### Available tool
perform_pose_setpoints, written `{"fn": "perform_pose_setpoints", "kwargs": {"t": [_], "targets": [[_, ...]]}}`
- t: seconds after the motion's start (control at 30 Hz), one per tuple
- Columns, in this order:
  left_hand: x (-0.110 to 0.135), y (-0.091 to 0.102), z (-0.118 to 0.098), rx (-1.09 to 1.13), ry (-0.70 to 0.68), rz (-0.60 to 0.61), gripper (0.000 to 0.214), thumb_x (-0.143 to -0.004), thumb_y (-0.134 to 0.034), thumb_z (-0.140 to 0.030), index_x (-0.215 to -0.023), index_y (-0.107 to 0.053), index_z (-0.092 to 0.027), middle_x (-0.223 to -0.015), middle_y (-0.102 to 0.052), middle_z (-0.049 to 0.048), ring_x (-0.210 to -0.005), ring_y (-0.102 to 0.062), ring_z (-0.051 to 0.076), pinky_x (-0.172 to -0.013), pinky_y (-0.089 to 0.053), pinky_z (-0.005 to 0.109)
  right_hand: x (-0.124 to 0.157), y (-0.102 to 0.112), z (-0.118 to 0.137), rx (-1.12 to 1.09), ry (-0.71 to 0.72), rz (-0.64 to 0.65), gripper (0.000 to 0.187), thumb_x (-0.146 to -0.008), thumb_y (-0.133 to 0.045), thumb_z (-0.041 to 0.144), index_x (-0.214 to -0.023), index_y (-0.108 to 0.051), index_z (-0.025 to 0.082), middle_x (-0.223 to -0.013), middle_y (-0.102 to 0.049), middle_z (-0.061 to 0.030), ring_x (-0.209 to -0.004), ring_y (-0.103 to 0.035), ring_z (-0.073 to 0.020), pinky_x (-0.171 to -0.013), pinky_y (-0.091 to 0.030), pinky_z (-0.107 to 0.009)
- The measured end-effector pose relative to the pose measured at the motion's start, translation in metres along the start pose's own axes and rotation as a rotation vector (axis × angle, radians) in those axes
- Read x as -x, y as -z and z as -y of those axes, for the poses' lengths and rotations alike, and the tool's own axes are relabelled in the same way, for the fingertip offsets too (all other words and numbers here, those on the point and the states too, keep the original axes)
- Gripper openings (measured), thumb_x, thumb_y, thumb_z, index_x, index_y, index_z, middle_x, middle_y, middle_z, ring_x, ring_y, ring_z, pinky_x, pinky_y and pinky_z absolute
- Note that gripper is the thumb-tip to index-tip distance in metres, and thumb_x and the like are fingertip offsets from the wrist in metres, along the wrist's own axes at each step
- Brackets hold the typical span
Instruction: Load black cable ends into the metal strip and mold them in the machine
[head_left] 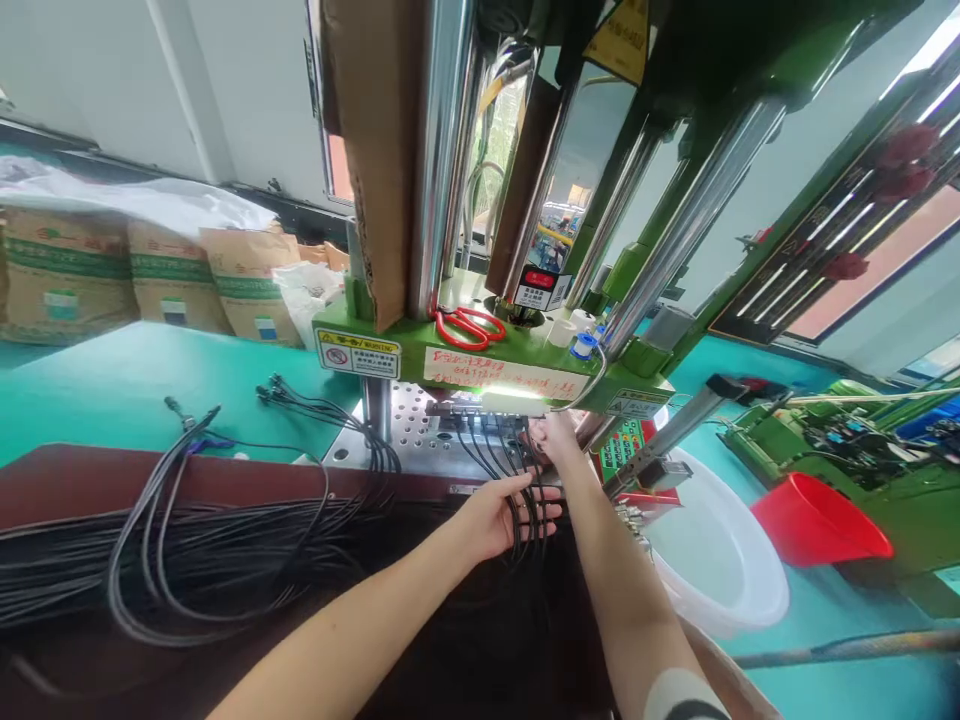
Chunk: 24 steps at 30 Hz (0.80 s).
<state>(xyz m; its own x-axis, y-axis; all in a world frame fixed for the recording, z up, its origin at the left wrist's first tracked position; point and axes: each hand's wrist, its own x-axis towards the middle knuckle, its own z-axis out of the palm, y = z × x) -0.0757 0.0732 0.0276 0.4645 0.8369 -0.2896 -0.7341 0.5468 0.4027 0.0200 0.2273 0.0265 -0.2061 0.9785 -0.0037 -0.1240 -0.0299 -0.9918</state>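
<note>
Several black cables (pixel 489 455) run from the mould (pixel 469 412) under the green press plate down toward me. Across the fingers of my left hand (pixel 495 520) lie the cables, passing between thumb and fingertips, with the palm turned up in a loose hold. My right hand (pixel 553 438) reaches in at the right end of the mould, its fingers curled close to the last cable. What those fingertips pinch is hidden under the plate edge.
Bundled cables (pixel 225 545) lie left on the dark table, with connector ends (pixel 274 390) beyond. Red-handled scissors (pixel 469 328) and a blue-white spool (pixel 583 345) rest on the press plate. Right stand a button panel (pixel 624 445), a white tub (pixel 739 560) and a red bucket (pixel 817 525).
</note>
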Motion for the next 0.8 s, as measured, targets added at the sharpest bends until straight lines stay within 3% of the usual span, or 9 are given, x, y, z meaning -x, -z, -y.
{"fn": "perform_pose_setpoints", "kwargs": {"t": [0.07, 0.2, 0.3, 0.4, 0.5, 0.6, 0.7, 0.77, 0.8], "targets": [[0.011, -0.006, 0.009, 0.01, -0.008, -0.028, 0.02, -0.079, -0.054, -0.024, -0.096, -0.055, -0.013, -0.069, -0.059, 0.0023, -0.063, -0.06, 0.015, -0.068, -0.05, 0.035, 0.015, 0.001, 0.002, -0.006, 0.007, -0.022, 0.021, -0.083, -0.047, 0.035, -0.074, -0.048, 0.016, -0.044, -0.046, 0.0075, -0.027, -0.029, -0.0027, -0.026, -0.017, -0.014], [0.039, -0.016, 0.02, 0.104, -0.027, -0.069, 0.014, -0.084, -0.045, -0.021, -0.079, -0.053, -0.012, -0.05, -0.038, -0.0061, -0.04, -0.038, 0.004, -0.044, -0.037, 0.018, 0.04, 0.0, 0.006, -0.01, 0.002, -0.069, 0.014, -0.073, -0.051, 0.031, -0.077, -0.05, 0.017, -0.039, -0.047, 0.0066, -0.025, -0.031, -0.0042, -0.026, -0.016, -0.014], [0.062, -0.016, 0.04, 0.118, 0.021, -0.055, 0.016, -0.085, -0.043, -0.021, -0.075, -0.051, -0.011, -0.048, -0.028, -0.0077, -0.036, -0.025, 0.002, -0.037, -0.021, 0.013, 0.051, -0.003, 0.007, -0.01, -0.004, -0.134, 0.013, -0.07, -0.051, 0.029, -0.074, -0.05, 0.017, -0.038, -0.047, 0.0059, -0.026, -0.031, -0.0041, -0.026, -0.017, -0.014], [0.089, -0.012, 0.066, 0.049, 0.081, 0.008, 0.017, -0.084, -0.045, -0.024, -0.074, -0.051, -0.012, -0.049, -0.026, -0.0078, -0.036, -0.019, 0.001, -0.037, -0.015, 0.013, 0.059, -0.003, 0.008, -0.016, 0.012, -0.168, 0.013, -0.07, -0.05, 0.03, -0.074, -0.049, 0.017, -0.04, -0.049, 0.0055, -0.028, -0.03, -0.0031, -0.028, -0.019, -0.013], [0.117, -0.011, 0.065, -0.001, 0.039, 0.069, 0.017, -0.084, -0.046, -0.025, -0.075, -0.052, -0.012, -0.049, -0.026, -0.0074, -0.037, -0.019, 0.002, -0.036, -0.015, 0.014, 0.065, 0.006, 0.01, 0.0, 0.024, -0.169, 0.014, -0.07, -0.049, 0.031, -0.075, -0.049, 0.017, -0.041, -0.049, 0.0059, -0.028, -0.029, -0.0031, -0.027, -0.018, -0.014], [0.149, -0.015, 0.011, -0.008, -0.176, 0.072, 0.02, -0.086, -0.042, -0.027, -0.076, -0.051, -0.013, -0.049, -0.021, -0.0078, -0.038, -0.019, 0.003, -0.036, -0.018, 0.015, 0.071, 0.025, 0.011, 0.053, 0.006, -0.151, 0.016, -0.068, -0.052, 0.032, -0.073, -0.049, 0.017, -0.038, -0.048, 0.0056, -0.027, -0.028, -0.0033, -0.027, -0.016, -0.014], [0.178, -0.012, -0.082, -0.073, -0.653, -0.026, 0.024, -0.09, -0.03, -0.019, -0.073, -0.046, -0.013, -0.052, -0.02, -0.0074, -0.04, -0.017, 0.003, -0.036, -0.018, 0.014, 0.076, 0.046, 0.011, 0.124, -0.02, -0.116, 0.02, -0.067, -0.056, 0.035, -0.072, -0.048, 0.017, -0.039, -0.048, 0.0054, -0.027, -0.026, -0.0025, -0.027, -0.014, -0.014], [0.188, 0.001, -0.145, -0.17, -0.977, -0.209, 0.025, -0.091, -0.029, -0.02, -0.068, -0.038, -0.015, -0.052, -0.017, -0.0079, -0.042, -0.014, 0.003, -0.038, -0.019, 0.013, 0.078, 0.058, 0.01, 0.177, -0.042, -0.079, 0.022, -0.068, -0.056, 0.037, -0.073, -0.048, 0.017, -0.04, -0.047, 0.0055, -0.028, -0.026, -0.0022, -0.028, -0.014, -0.014], [0.189, 0.012, -0.171, -0.256, -1.12, -0.395, 0.025, -0.091, -0.029, -0.019, -0.067, -0.034, -0.016, -0.052, -0.015, -0.0078, -0.043, -0.014, 0.004, -0.04, -0.021, 0.014, 0.079, 0.063, 0.009, 0.207, -0.055, -0.053, 0.023, -0.068, -0.055, 0.039, -0.073, -0.048, 0.017, -0.042, -0.048, 0.0055, -0.029, -0.026, -0.0022, -0.028, -0.015, -0.014]]}}
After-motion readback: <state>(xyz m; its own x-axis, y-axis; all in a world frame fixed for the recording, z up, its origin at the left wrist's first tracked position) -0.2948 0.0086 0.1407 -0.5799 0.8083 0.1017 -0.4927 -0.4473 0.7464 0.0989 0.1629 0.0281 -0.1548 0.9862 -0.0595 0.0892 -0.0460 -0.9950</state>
